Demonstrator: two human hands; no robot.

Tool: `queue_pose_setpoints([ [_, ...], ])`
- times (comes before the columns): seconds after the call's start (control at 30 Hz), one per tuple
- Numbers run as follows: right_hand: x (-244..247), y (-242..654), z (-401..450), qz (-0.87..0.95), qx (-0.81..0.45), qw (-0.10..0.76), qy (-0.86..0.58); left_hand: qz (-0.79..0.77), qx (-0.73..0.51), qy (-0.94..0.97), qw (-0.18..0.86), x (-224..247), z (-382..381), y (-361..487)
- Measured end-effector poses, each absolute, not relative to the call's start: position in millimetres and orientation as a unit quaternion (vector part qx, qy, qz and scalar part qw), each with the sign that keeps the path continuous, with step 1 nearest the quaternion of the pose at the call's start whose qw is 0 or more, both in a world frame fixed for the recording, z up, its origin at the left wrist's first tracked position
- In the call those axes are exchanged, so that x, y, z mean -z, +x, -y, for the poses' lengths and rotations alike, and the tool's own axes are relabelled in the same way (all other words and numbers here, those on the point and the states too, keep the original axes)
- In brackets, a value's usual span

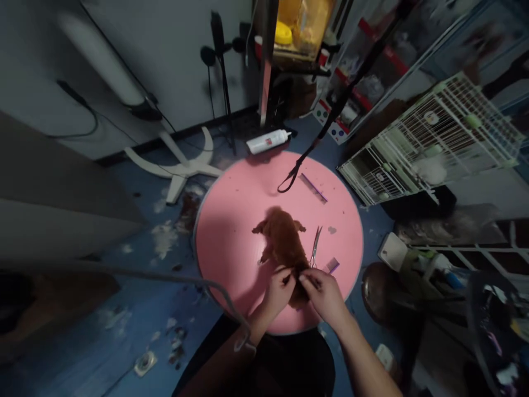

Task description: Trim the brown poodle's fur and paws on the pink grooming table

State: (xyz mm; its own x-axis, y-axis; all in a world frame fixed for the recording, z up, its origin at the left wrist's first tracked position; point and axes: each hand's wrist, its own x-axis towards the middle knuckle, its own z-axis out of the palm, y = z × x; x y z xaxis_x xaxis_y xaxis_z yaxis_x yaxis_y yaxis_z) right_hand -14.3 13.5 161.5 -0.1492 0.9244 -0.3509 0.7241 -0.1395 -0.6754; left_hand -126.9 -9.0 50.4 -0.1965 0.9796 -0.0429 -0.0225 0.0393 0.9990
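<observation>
A small brown curly-coated dog (285,237) lies stretched on a round pink grooming table (223,220), its legs splayed to the sides. At the dog's near end, my left hand (280,286) pinches its hair between thumb and fingers. My right hand (320,289) pinches there too, its fingertips almost meeting the left ones. Anything small between the fingertips is hidden. Close to the right hand, a pair of scissors (316,246) and a small purple-backed comb (332,265) lie on the table. A longer comb (313,188) rests farther back.
A black strap loop (289,181) hangs over the table's far side. A white bottle (268,141) is at the far edge. White wire cages (430,132) stand right, with a brown round stool (378,292) nearer. A white stand base (184,168) and hair clumps are on the blue floor.
</observation>
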Motion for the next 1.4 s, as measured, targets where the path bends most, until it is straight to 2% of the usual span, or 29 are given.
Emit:
queue_pose_setpoints([
  [0.17, -134, -26, -35, 0.671, -0.348, 0.047, -0.653, -0.563, -0.525, 0.387, 0.507, -48, 7, -128],
  [0.3, -121, -16, -35, 0.648, -0.384, 0.077, -0.653, -0.583, -0.505, 0.349, 0.532, -48, 6, -127],
  [0.43, -113, -10, -38, 0.632, -0.418, 0.106, -0.644, -0.623, -0.485, 0.349, 0.505, -52, 7, -126],
  [0.87, -118, 15, -60, 0.605, -0.476, 0.127, -0.625, -0.674, -0.478, 0.290, 0.484, -78, -2, -113],
  [1.0, -141, 37, -52, 0.570, -0.507, 0.149, -0.629, -0.677, -0.467, 0.292, 0.488, -80, 2, -110],
  [1.13, -199, 61, -19, 0.486, -0.611, 0.201, -0.592, -0.663, -0.485, 0.269, 0.503, -79, 6, -98],
  [1.27, -241, 58, 16, 0.311, -0.780, 0.140, -0.525, -0.626, -0.533, 0.239, 0.517, -80, 10, -85],
  [1.4, -242, 44, 33, 0.187, -0.837, 0.120, -0.500, -0.586, -0.576, 0.232, 0.521, -81, 14, -76],
])
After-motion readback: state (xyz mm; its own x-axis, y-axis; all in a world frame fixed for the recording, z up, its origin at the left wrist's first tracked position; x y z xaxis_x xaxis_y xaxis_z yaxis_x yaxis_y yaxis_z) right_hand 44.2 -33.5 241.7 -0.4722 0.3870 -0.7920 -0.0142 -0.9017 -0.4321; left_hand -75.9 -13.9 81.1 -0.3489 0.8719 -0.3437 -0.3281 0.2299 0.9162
